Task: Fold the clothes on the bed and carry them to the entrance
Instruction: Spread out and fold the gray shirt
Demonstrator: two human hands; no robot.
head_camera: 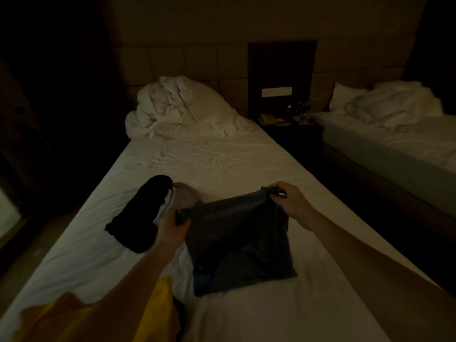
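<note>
Fingers of the right hand [288,202] pinch one far corner of the dark grey garment [239,243], bunching the cloth there; fingers and thumb of the left hand [172,227] clamp the opposite far corner. The garment's far edge is lifted between the two grips, while its near part lies flat on the white sheet of the bed [222,156], near the foot and right of centre. Just left of the grey garment, a black garment [142,213] lies rumpled across a pale one [183,195], both unfolded as far as the dim light shows. Yellow cloth [158,312] lies nearer the viewer than the grey garment, under the left forearm. A heaped white duvet [180,107] sits well beyond the garment, at the headboard. Step in hand, by judgement: folding the grey garment, early in the task. The next move calls for carrying both corners evenly toward the near edge, keeping the cloth taut so the fold lands square.
</note>
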